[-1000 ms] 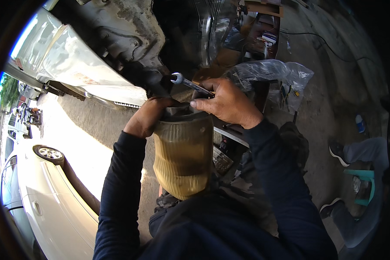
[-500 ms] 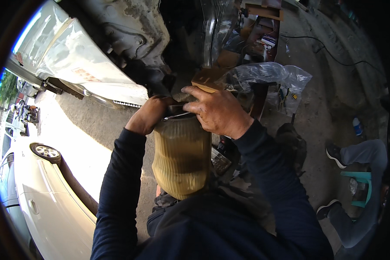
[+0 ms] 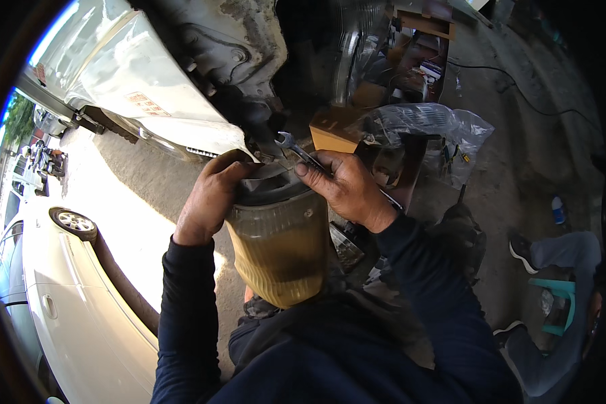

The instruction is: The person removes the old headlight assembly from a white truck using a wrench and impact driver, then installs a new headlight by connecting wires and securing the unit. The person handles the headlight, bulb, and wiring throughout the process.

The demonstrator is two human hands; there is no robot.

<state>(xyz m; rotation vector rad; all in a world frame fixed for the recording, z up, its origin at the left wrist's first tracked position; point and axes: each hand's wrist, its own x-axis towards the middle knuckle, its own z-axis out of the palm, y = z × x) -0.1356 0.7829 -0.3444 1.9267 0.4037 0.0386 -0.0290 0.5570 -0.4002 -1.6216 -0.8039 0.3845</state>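
Looking from the left edge over, you've got a beige car [image 3: 91, 283] lower left and a white car [image 3: 135, 94] upper left, with concrete floor [image 3: 138, 178] between them. That floor's my first worry, since a dropped lamp [image 3: 276, 249] probably wouldn't survive it. Next over, just left of centre, the left hand [image 3: 212, 195] is curled over the lamp's dark upper left edge. Some fingers are hidden, so I can't tell how firm that hold is. The lamp itself is mid-frame, ribbed yellowish front hanging toward the bottom. If that hand slipped, I'd guess it'd tip or drop, because the other one is busy. Just above it, the wrench [image 3: 303, 153] angles up and left, forked end poking out and not clearly on any bolt. A careless swing could scrape the lamp or chip it. The right hand [image 3: 350, 188] has the wrench pinched between thumb and fingers, right by the lamp's upper right edge; no clue how much lamp weight it's taking, if any. Right of that, a clear plastic bag [image 3: 444, 128] could snag a wide sideways swing. Far right, someone's legs [image 3: 565, 252] and a teal stool [image 3: 565, 289] are well apart from all this.
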